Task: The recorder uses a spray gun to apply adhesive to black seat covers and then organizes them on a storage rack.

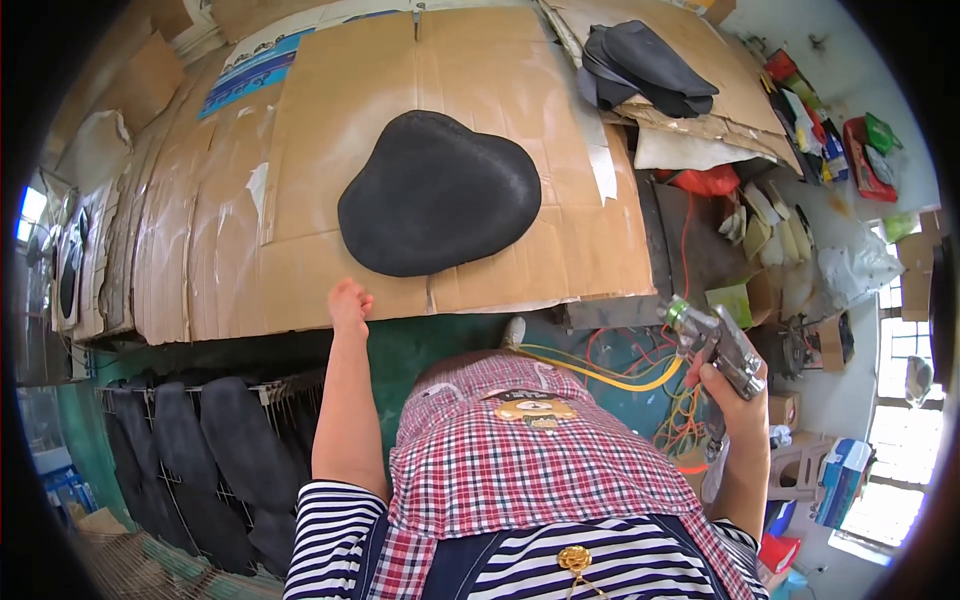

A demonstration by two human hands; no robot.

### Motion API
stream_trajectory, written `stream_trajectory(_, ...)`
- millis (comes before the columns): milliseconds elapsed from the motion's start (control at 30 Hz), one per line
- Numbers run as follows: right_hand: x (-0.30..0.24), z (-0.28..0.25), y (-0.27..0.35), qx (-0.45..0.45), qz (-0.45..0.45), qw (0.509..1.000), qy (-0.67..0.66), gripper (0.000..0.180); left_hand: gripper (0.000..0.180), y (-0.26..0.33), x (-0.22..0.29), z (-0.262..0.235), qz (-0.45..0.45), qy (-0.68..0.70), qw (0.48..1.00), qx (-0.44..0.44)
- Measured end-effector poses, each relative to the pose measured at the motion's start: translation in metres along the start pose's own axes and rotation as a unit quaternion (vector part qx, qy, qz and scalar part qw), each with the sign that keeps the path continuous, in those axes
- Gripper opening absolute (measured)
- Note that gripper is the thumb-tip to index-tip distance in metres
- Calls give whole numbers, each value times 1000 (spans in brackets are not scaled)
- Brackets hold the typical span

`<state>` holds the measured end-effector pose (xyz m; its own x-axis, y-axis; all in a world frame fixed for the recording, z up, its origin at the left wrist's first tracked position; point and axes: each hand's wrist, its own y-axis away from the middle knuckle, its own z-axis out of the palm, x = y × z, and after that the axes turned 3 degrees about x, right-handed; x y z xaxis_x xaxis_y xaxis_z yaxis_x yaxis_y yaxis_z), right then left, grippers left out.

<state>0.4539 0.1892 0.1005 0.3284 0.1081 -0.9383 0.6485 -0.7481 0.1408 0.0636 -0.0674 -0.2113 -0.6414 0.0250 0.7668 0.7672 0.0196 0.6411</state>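
Observation:
A black, rounded three-lobed pad (440,195), like a seat cushion piece, lies flat on the cardboard-covered table (340,80) in front of me. My left hand (350,304) hovers at the table's near edge, just short of the pad's lower left side. Its fingers are curled in, with nothing visible in them. Off to the right, beyond the table's corner, my right hand (735,385) grips a metal spray gun (732,350). A yellow hose (625,383) runs near the gun toward the floor.
Folded black pieces (650,65) are stacked on cardboard at the back right. At lower left, several black padded pieces (245,445) sit on a wire rack. Tangled hoses (680,425) lie on the green floor. Bags and boxes line the right wall, near a plastic stool (800,465).

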Motion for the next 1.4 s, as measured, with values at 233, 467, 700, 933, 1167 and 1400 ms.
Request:
stream_trajectory(233,-8,11,2,-140,7,985,-98,57,45,-31,-11,25,159,-120,980,24)
stream_trajectory(467,-10,5,-12,-86,-29,992,-86,58,31,-14,4,42,285,-384,869,124)
stream_trajectory(700,-10,3,-16,-47,-52,995,-75,55,20,-3,19,42,264,-401,870,108)
stream_trajectory(933,-3,-6,-2,-134,-42,989,-36,58,7,8,37,52,126,-158,978,55)
stream_trajectory(1167,4,-30,3,-99,-7,995,-26,55,13,11,50,48,1,23,1000,-13)
stream_trajectory(1400,3,-6,-15,-71,-33,991,-104,57,19,11,48,54,-7,77,997,-24)
